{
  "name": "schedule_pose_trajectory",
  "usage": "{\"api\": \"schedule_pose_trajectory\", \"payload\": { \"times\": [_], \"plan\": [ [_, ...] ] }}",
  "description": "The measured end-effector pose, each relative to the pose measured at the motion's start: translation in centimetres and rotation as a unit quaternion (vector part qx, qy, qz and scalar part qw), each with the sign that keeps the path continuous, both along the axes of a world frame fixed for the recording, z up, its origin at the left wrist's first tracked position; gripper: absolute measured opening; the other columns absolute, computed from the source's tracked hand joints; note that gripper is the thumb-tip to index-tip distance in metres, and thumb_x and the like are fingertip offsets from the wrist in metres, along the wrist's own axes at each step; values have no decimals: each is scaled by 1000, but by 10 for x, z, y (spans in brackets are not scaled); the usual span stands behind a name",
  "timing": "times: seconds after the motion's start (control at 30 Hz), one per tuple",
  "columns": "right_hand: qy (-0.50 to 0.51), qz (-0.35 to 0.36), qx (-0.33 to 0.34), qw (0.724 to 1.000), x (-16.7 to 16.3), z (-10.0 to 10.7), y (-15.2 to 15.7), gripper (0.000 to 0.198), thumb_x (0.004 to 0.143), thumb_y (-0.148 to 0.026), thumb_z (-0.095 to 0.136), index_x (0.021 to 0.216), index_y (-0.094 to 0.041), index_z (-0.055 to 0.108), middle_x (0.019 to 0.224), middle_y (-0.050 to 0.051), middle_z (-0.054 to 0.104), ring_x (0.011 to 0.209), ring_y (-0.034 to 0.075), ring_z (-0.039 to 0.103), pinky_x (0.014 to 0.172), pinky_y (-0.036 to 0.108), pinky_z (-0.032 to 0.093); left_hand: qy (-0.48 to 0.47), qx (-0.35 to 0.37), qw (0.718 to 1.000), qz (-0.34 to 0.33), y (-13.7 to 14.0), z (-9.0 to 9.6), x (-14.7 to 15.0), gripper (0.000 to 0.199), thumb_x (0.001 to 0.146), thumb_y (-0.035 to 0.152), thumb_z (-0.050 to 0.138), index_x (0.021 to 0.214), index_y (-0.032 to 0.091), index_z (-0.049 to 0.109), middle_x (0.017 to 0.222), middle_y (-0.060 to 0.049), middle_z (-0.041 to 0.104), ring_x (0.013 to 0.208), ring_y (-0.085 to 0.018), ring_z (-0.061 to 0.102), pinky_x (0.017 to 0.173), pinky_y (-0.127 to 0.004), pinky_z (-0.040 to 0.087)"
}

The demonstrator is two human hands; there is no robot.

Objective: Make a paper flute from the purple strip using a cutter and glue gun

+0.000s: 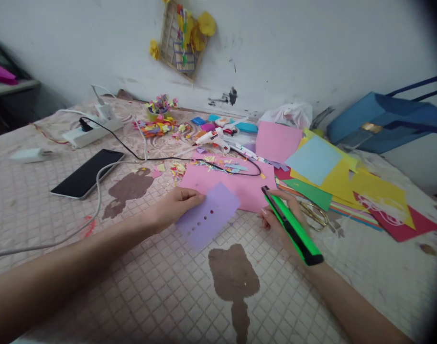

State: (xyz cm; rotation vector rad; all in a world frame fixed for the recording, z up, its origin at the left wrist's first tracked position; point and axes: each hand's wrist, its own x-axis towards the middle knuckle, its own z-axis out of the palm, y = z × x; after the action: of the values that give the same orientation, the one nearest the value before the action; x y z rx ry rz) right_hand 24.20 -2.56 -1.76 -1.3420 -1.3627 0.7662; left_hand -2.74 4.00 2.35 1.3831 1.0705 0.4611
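My left hand (180, 203) pinches the upper left edge of a purple sheet of paper (222, 203), which has a row of small round holes in it. In my right hand (281, 212) is a green and black utility knife (293, 227), its front end pointing up and away to the left. The knife is apart from the purple sheet. Beyond the purple sheet a pink sheet (200, 179) lies on the table, with small paper scraps (214, 163) on it. Beside my right wrist lies a pair of gold-handled scissors (315, 215), partly hidden.
A white glue gun (209, 137) with a black cord (161, 158) lies at the back. At left are a black phone (91, 172), a power strip (92, 131) and a grey cable (98, 191). Coloured sheets (342, 181) and a blue bag (387, 122) occupy the right side.
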Motion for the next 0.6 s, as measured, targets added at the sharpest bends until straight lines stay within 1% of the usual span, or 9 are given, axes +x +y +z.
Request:
{"api": "schedule_pose_trajectory", "payload": {
  "times": [0.03,0.1,0.23,0.37,0.5,0.6],
  "plan": [
    [-8,2,4,1000,1,-1,1,40,81,-32,63,117,-26,46,73,-1,62,54,13,59,49,27,51,-11,-20,1000,8,0,-2,1,32,84,42,50,67,15,55,55,3,52,44,-7,44,41,-19,30],
    [-16,5,7,1000,3,-3,2,43,81,-32,63,119,-27,44,77,-1,61,55,13,59,51,29,52,-21,-33,999,11,-2,-5,3,33,82,42,55,63,15,53,52,4,49,44,-7,42,40,-18,28],
    [3,6,-3,1000,2,-3,2,45,82,-33,62,121,-28,40,78,-1,62,55,14,59,51,30,52,-33,-34,999,1,-2,-9,2,35,81,43,56,61,15,51,50,5,46,42,-5,38,39,-18,24],
    [5,-2,-12,1000,1,0,2,42,85,-35,59,123,-26,43,77,1,64,52,14,58,47,29,49,-36,-27,999,-13,1,-14,1,35,80,45,56,62,15,51,50,6,42,40,-4,32,38,-18,19],
    [-6,12,-34,999,2,-1,1,31,85,-36,58,112,-24,50,67,-1,63,46,11,54,41,24,44,-34,-24,999,-17,1,-15,1,37,79,46,56,60,15,48,48,7,39,39,-4,28,37,-19,16],
    [13,30,-41,999,2,-3,1,27,83,-34,61,105,-25,49,67,-2,63,46,11,56,41,23,45,-31,-27,999,-20,1,-16,2,38,79,47,56,59,16,46,47,7,37,38,-4,27,37,-19,16]
  ]
}}
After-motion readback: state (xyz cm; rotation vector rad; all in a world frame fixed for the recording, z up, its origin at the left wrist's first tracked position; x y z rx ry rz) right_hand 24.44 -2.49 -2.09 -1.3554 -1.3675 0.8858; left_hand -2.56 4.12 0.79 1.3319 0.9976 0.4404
